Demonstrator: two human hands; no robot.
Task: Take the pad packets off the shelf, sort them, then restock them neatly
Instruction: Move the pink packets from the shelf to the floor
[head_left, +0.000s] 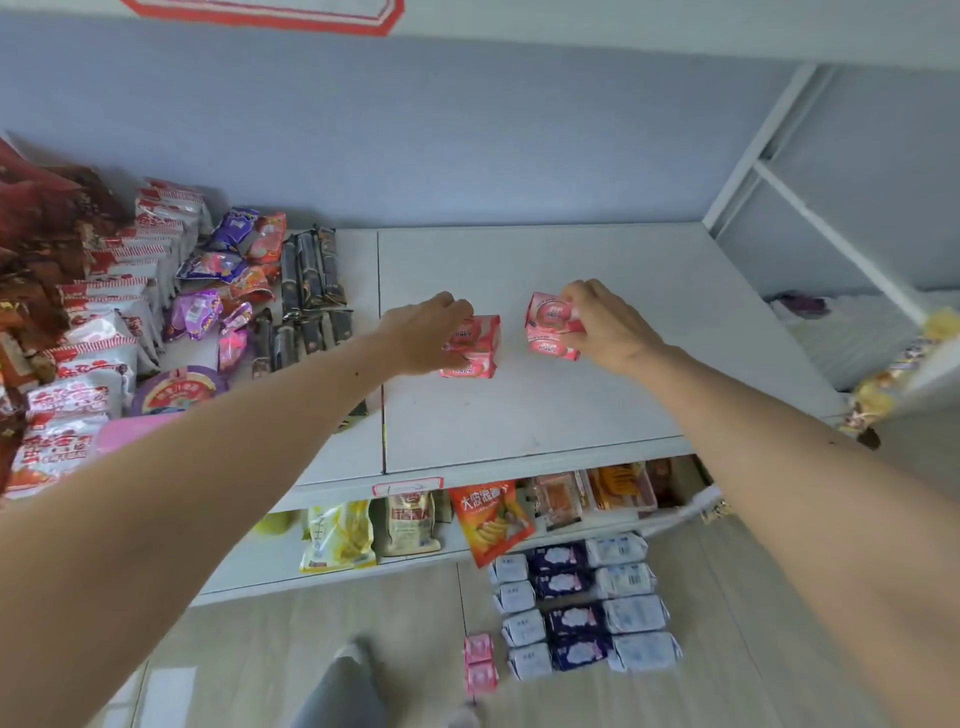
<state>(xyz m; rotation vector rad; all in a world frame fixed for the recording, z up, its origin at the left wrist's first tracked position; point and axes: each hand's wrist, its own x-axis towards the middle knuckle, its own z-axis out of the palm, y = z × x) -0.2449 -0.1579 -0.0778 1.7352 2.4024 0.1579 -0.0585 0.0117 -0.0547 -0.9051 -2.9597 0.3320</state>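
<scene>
While both hands hold pink pad packets on the bare top shelf (571, 395), left hand (426, 332) fingers curl over a two-high stack (475, 345); right hand (608, 325) pinches another stack (550, 327). To restock neatly, I'd set pkts square, edges touching, w/ labels forward. Sorted packets (582, 605) wait on the floor.

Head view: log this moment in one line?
phase: restocking | left hand: grips pink packets on shelf | right hand: grips pink packets | floor: sorted packets wait
</scene>
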